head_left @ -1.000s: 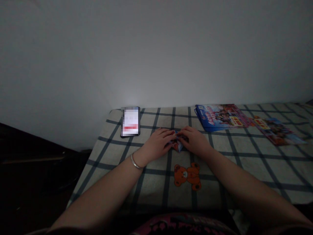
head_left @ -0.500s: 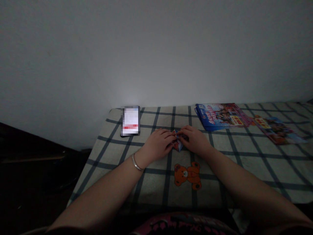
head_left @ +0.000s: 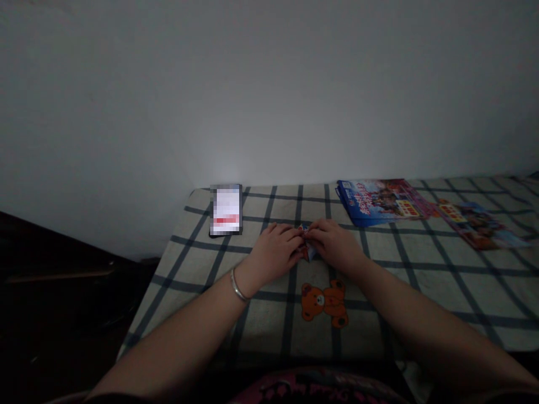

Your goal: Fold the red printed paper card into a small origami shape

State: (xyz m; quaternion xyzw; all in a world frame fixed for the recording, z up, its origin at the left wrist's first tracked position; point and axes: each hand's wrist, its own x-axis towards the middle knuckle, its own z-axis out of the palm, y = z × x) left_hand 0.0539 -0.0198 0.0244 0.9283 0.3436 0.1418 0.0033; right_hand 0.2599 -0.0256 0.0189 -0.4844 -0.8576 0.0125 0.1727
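A small folded piece of coloured paper [head_left: 307, 247] lies on the checked cloth [head_left: 421, 269], mostly hidden between my hands. My left hand [head_left: 275, 249], with a silver bracelet on the wrist, presses its closed fingers on the paper's left side. My right hand [head_left: 332, 241] pinches the paper's right side. The two hands meet fingertip to fingertip over it.
A lit phone [head_left: 226, 209] lies at the cloth's far left corner. Two colourful booklets, one [head_left: 381, 200] and another [head_left: 478, 223], lie at the far right. An orange bear print [head_left: 325, 302] sits just below my hands. A grey wall stands behind; dark floor to the left.
My hands have closed in a little tighter over the folded paper, so less of it shows. Nothing else moved.
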